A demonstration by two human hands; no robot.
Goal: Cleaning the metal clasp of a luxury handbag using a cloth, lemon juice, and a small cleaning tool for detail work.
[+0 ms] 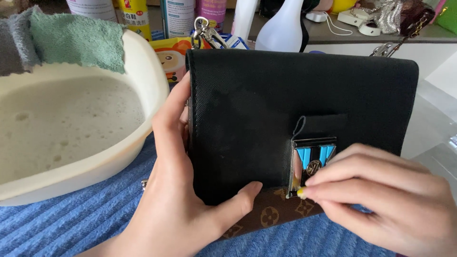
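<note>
One cream basin [147, 85] holds foamy water beside the black handbag [266, 104].

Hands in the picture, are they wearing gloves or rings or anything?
No gloves. The left hand and the right hand are both bare, with no rings showing on the fingers in view and no watch or bracelet. No sleeve reaches the wrists as far as the picture shows. The nails look short and plain. A small yellow bit shows at the right fingertips; I cannot tell what it is.
</note>
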